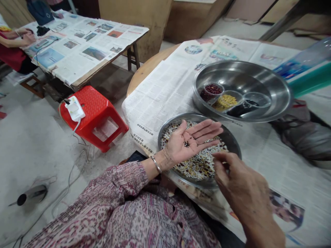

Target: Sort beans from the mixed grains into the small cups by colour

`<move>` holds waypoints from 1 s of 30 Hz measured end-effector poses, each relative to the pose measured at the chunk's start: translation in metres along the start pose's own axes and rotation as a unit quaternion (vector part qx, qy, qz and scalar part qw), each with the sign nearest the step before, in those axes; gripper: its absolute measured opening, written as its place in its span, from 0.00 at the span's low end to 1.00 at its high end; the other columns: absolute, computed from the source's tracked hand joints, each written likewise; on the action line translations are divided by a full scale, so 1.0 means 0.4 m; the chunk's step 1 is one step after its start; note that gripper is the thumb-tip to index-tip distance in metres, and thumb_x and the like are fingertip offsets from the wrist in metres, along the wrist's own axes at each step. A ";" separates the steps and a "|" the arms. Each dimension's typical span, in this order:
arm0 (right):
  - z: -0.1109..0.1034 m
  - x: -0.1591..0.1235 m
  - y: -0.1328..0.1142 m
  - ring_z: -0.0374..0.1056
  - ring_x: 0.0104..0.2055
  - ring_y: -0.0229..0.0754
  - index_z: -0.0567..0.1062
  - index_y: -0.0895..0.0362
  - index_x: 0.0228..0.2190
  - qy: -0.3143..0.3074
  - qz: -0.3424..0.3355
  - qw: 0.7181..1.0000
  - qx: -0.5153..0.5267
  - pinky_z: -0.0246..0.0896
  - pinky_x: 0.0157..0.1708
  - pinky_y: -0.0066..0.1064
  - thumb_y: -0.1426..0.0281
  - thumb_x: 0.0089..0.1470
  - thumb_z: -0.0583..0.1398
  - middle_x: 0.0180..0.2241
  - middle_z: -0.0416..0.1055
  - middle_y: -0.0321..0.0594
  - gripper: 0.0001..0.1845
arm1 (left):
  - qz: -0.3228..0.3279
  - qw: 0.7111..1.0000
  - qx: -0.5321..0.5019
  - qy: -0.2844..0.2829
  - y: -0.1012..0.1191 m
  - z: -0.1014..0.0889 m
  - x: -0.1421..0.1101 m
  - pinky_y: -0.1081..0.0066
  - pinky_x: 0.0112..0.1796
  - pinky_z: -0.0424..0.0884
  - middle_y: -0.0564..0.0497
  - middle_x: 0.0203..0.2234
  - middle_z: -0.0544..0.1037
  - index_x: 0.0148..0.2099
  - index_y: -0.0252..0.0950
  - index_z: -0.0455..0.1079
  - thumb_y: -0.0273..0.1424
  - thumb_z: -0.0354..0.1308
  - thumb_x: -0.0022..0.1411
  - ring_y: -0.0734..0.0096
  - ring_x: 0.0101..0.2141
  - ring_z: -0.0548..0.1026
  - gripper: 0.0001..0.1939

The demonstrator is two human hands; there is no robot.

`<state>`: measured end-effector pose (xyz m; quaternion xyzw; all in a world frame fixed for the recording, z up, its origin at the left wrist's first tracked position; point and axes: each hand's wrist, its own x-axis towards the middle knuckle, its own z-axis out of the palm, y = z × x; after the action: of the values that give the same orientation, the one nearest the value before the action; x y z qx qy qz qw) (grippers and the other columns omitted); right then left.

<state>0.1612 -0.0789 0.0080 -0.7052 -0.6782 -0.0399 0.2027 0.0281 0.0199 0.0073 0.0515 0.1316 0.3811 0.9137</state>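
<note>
My left hand (178, 146) is palm up with its fingers stretched flat, over a metal basin (234, 139) of mixed grains (195, 167), white, yellow and dark red. Several small black beans (186, 144) lie on that palm. Beside it, at the basin's right rim, my right hand (240, 186) has thumb and fingertips pinched together; anything between them is hidden. Behind stands a larger metal basin (240, 70) with three clear plastic cups inside: dark red beans (213, 89), yellow beans (224, 102) and black beans (241, 108).
Newspaper (152, 100) covers the round table. A dark plastic bag (302, 134) and a clear bottle-like thing (305, 57) are on the right. To the left, a red stool (89, 110) carries a white power strip (74, 108) with a cable. A person sits at another newspaper-covered table (113, 48).
</note>
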 end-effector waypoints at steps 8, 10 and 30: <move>-0.006 0.033 -0.079 0.73 0.35 0.42 0.77 0.56 0.41 0.057 -0.070 0.991 0.098 0.63 0.33 0.31 0.68 0.60 0.57 0.37 0.78 0.42 0.10 | -0.003 0.999 0.021 -0.046 0.000 -0.007 0.001 0.55 0.65 0.51 0.36 0.59 0.70 0.59 0.26 0.69 0.44 0.36 0.74 0.52 0.64 0.61 0.32; 0.004 0.043 -0.098 0.73 0.34 0.42 0.77 0.57 0.40 0.059 -0.096 0.992 0.060 0.62 0.33 0.31 0.68 0.62 0.57 0.37 0.79 0.43 0.10 | -0.006 0.998 0.022 -0.052 -0.001 -0.010 0.004 0.55 0.66 0.50 0.36 0.58 0.71 0.59 0.26 0.69 0.47 0.34 0.73 0.53 0.64 0.61 0.35; 0.015 0.056 -0.114 0.66 0.26 0.39 0.75 0.56 0.29 0.025 -0.084 0.995 0.045 0.51 0.26 0.31 0.65 0.61 0.55 0.28 0.75 0.40 0.13 | -0.019 0.999 0.036 0.006 0.002 -0.002 0.002 0.56 0.64 0.54 0.36 0.60 0.69 0.63 0.25 0.65 0.49 0.28 0.73 0.55 0.63 0.63 0.39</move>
<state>0.1171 -0.0558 0.0205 -0.6346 -0.7310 -0.0438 0.2470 0.0281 0.0210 0.0066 0.0796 0.1520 0.3589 0.9175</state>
